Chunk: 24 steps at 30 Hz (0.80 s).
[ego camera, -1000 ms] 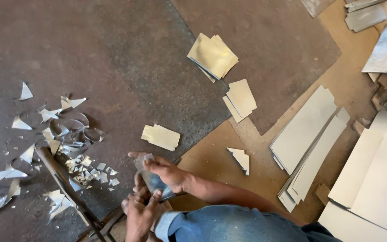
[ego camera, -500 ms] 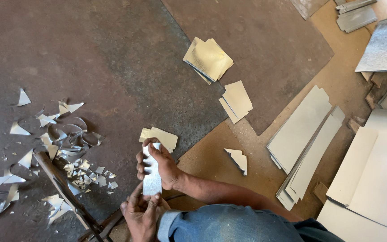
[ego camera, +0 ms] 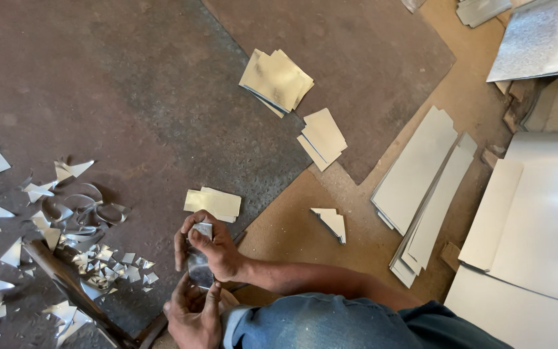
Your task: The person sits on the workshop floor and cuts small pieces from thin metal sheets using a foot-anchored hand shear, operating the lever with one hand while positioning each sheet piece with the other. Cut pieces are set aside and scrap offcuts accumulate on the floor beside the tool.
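Both my hands grip one small shiny sheet-metal piece (ego camera: 199, 270) low in the view. My right hand (ego camera: 211, 251) closes over its upper end, fingers curled round the edge. My left hand (ego camera: 192, 313) holds its lower end from below. Just above my hands lies a small stack of cut rectangular metal pieces (ego camera: 213, 203) on the dark floor plate. A dark metal bar (ego camera: 66, 278) runs diagonally just left of my hands, among scraps.
Triangular offcuts and curled metal trimmings (ego camera: 72, 213) litter the floor at left. Two more stacks of cut pieces (ego camera: 276, 79) (ego camera: 321, 137) lie further up. Long metal strips (ego camera: 421, 187) and large sheets (ego camera: 537, 220) lie at right. A folded piece (ego camera: 332, 221) rests on the brown board.
My right hand has shifted up along the metal piece and now curls over its top end. The left hand stays beneath it. The view has drifted slightly.
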### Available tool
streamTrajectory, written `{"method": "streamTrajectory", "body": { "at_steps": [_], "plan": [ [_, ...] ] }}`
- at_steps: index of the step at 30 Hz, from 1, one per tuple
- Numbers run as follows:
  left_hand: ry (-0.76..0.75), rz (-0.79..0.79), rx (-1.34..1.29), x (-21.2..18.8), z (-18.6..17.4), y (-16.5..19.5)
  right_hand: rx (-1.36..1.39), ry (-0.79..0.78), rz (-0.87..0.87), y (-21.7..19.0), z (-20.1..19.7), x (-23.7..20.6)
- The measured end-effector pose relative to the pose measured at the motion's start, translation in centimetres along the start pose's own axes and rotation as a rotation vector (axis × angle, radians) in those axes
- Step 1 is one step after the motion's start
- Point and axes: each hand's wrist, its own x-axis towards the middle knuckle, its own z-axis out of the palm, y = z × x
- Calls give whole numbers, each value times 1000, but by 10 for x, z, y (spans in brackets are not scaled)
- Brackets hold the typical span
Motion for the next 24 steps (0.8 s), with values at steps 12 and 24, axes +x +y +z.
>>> {"method": "streamTrajectory", "body": {
  "at_steps": [12, 24],
  "plan": [
    [-30, -143, 125, 0, -3, 4, -173, -62, -58, 24, -9, -6],
    [68, -31, 9, -5, 1, -18, -44, -146, -28, 5, 7, -7]
  ]
}}
